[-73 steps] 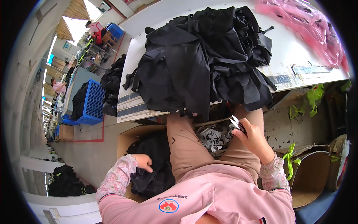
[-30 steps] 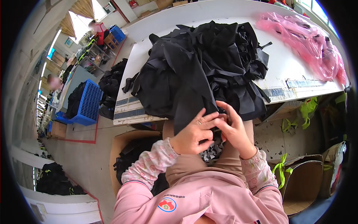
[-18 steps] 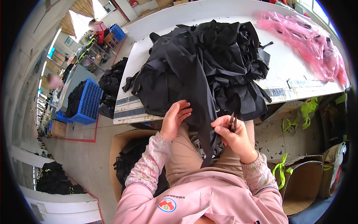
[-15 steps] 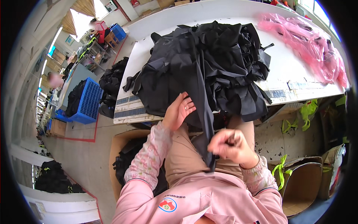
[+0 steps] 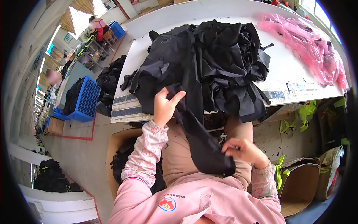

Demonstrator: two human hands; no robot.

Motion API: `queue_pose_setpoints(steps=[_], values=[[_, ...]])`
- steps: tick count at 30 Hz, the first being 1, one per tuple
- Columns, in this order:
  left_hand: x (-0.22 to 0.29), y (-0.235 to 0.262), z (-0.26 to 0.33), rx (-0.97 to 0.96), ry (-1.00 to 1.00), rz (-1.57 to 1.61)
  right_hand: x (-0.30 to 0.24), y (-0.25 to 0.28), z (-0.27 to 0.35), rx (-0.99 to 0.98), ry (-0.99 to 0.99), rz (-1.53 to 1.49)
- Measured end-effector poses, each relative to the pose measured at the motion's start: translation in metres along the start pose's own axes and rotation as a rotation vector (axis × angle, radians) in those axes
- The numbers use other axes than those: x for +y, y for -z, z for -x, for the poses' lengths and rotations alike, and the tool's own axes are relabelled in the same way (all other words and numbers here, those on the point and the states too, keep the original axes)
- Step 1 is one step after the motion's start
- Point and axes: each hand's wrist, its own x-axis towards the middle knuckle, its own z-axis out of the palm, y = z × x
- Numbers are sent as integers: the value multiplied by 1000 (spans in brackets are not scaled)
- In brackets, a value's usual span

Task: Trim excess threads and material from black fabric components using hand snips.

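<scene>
A long strip-like piece of black fabric [image 5: 203, 145] hangs from my left hand [image 5: 166, 106] down over my lap. The fingers of my left hand are closed on its upper end, with the thumb laid on top. My right hand [image 5: 246, 151] is beside the lower part of the piece, fingers curled together at its edge; what they pinch is too blurred to make out. Beyond both hands, a large heap of black fabric pieces [image 5: 223, 56] lies on the white table [image 5: 283, 63].
A pink plastic bag [image 5: 305, 48] lies on the table's right. Cardboard boxes stand at my left [image 5: 115, 149] and right [image 5: 302, 183], the left one holding black fabric. Farther left are a blue crate [image 5: 87, 100] and black piles on the floor. Other people work in the background.
My left hand has gone from open fingers to gripping the black fabric and moved slightly left. My right hand has shifted a little right, and the piece's lower end has spread wider over my lap.
</scene>
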Motion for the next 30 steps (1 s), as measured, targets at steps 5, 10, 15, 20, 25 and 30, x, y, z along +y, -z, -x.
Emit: queue_pose_setpoints(steps=[5, 10, 15, 20, 25, 30], values=[[43, 4, 9, 122, -127, 43, -12, -20, -29, 712, 186, 182], [70, -22, 24, -4, -45, 310, -70, -59, -63, 693, 474, 156], [46, -16, 34, -134, -171, 493, -44, -50, -73, 756, 434, 46], [-105, 74, 46, 264, -79, -828, -41, -29, -32, 707, 272, -299], [-141, 83, 67, 88, 113, -831, -45, -18, -13, 730, 255, -475], [-137, 94, 79, 371, -147, -611, -26, 2, 11, 290, 451, -837]])
